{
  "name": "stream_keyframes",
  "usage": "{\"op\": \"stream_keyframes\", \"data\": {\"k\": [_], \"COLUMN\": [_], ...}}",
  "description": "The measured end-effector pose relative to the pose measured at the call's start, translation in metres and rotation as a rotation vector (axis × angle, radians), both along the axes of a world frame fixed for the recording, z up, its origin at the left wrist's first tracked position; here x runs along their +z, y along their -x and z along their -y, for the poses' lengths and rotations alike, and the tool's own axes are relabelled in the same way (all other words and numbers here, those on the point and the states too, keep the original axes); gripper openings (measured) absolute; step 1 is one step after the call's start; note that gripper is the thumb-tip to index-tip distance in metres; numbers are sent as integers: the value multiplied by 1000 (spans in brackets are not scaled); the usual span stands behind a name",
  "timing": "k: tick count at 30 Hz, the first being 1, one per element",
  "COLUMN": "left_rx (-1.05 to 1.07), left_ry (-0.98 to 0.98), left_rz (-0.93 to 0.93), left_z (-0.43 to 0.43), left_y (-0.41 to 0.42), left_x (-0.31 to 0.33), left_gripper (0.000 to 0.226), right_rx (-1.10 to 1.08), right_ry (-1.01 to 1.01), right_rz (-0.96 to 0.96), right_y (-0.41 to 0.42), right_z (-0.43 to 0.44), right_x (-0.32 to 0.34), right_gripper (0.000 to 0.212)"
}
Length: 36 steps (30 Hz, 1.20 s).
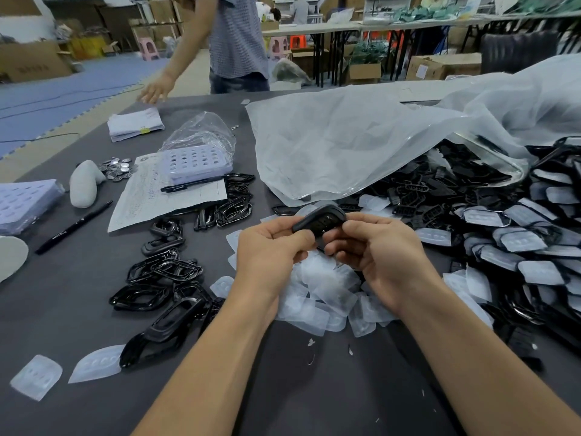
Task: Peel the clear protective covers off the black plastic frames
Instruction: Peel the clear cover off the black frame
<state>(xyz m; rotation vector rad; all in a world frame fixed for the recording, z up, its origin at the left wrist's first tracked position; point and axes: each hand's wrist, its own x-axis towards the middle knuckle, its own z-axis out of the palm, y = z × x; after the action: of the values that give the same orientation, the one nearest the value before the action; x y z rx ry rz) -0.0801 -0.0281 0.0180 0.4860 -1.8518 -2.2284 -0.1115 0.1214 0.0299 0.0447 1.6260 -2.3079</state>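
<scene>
I hold one black plastic frame (320, 220) above the table between both hands. My left hand (270, 253) grips its left end with curled fingers. My right hand (374, 250) pinches its right side, thumb on top. Whether a clear cover is still on it I cannot tell. Under my hands lies a heap of peeled clear covers (323, 294). Bare black frames (163, 281) are piled to the left. A big pile of covered frames (518, 234) spreads to the right.
A large clear plastic bag (345, 143) lies over the back of the right pile. Papers with a pen (169, 196), a lilac tray (195, 162), coins (116, 168) and a marker (74, 228) sit at left on the grey table (283, 388). Another person (232, 42) stands at the far edge.
</scene>
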Motion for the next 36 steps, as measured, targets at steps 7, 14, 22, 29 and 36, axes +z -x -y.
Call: {"op": "stream_keyframes", "data": {"k": [7,14,22,29,36], "left_rx": [-5,-29,128,-63,-188], "left_ry": [36,-18,120,-43,-164], "left_rz": [-14,-17,86,1,-28], "left_z": [-1,0,-3,4,-2], "left_y": [0,-1,2,-3,-5], "left_x": [1,3,0,5,8], "left_gripper": [26,27,22,21,13], "right_rx": [-44,-40,-58,160,157], "right_ry": [-153,-193,-252,-55,35], "right_rz": [-133,-197,-296,-219,-203], "right_y": [0,-1,-2,4,0], "right_z": [0,2,6,-1,-1], "right_x": [-2,-2,-8,-9,-5], "right_gripper": [28,37,31,43,30]}}
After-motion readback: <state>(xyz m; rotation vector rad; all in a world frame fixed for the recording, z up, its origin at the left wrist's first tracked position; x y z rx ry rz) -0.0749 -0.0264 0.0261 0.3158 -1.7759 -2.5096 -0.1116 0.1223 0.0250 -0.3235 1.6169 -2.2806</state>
